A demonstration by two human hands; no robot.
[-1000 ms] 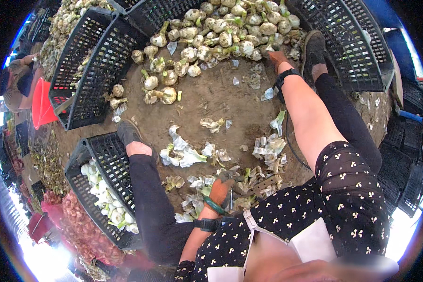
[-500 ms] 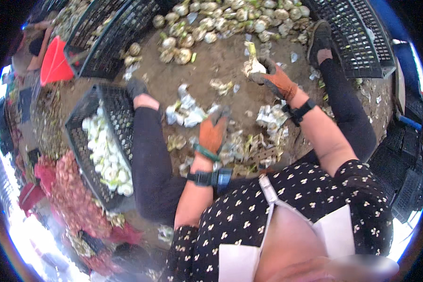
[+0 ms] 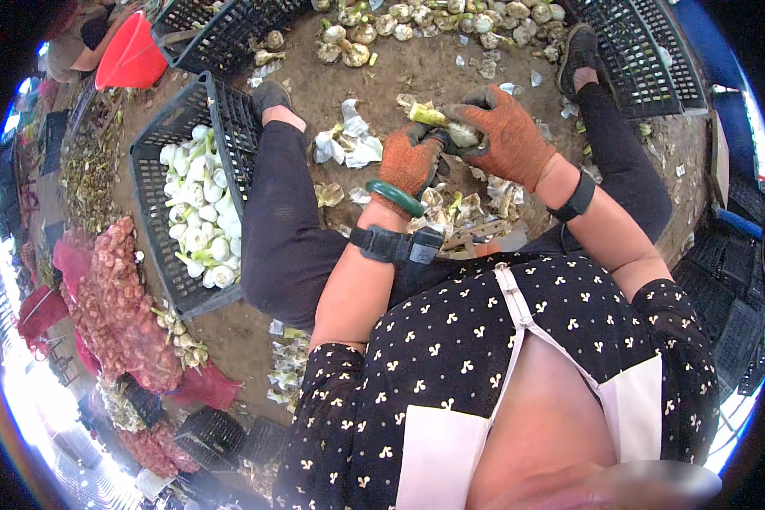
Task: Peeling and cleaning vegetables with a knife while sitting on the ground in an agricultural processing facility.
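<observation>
A garlic bulb (image 3: 463,133) with a cut green stem is held between my two gloved hands above the dirt floor, its stem pointing left. My right hand (image 3: 508,138), in an orange and dark work glove, is closed around the bulb. My left hand (image 3: 408,160), gloved the same way, has its fingers closed against the bulb's stem side. Part of the bulb is hidden by the fingers. Peeled white skins (image 3: 348,144) and more scraps (image 3: 459,208) lie on the ground below my hands.
Untrimmed garlic bulbs (image 3: 399,19) lie ahead. By my left leg stands a black crate (image 3: 157,255) holding clean white garlic. Other black crates (image 3: 646,51) (image 3: 197,42) stand farther off, beside a red bucket (image 3: 133,53). Filled red mesh sacks (image 3: 119,297) lie left; another person's arm (image 3: 98,51) shows far left.
My right hand has brought the garlic bulb left and nearer to me. My left hand has moved up and forward to meet it and now grips it too. The view has shifted.
</observation>
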